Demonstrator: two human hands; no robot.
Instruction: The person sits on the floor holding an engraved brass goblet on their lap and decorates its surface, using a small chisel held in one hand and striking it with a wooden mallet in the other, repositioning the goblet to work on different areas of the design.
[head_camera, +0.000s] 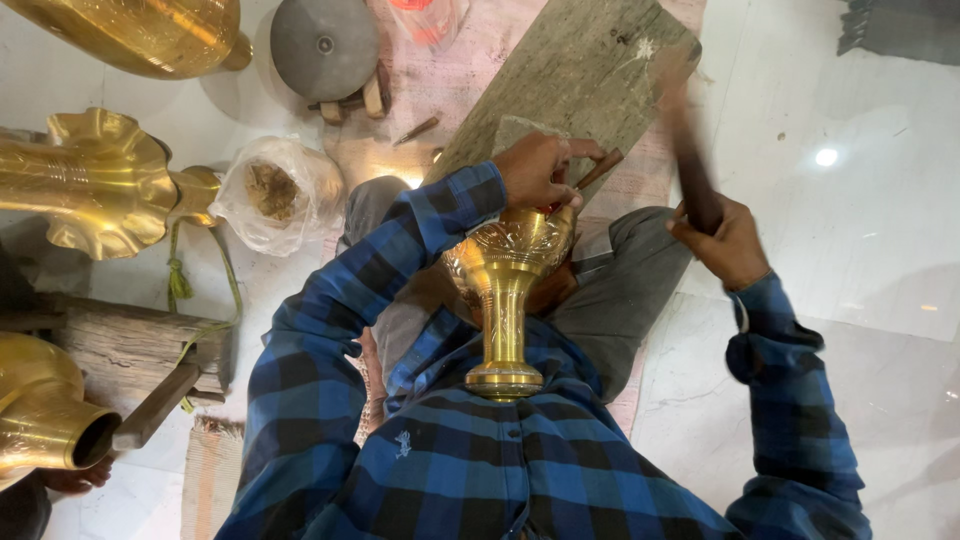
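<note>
One brass goblet (505, 290) sits at frame centre, the left hand (535, 168) pinning one chisel (597, 170) against it. The right hand (725, 240) grips one blurred hammer (685, 150). Three more brass vessels (95, 180) line the left edge.

The person wears a shirt (480, 460) with big blue and black checks, long sleeves and buttons down the front. A tiny pale picture is sewn on at 9 o'clock from the buttons. The trousers (620, 290) are grey

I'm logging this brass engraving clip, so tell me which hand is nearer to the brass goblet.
Left. The left hand rests on the brass goblet at its bowl, holding a small tool to it. The right hand is off to the side, apart, gripping a blurred hammer.
</note>
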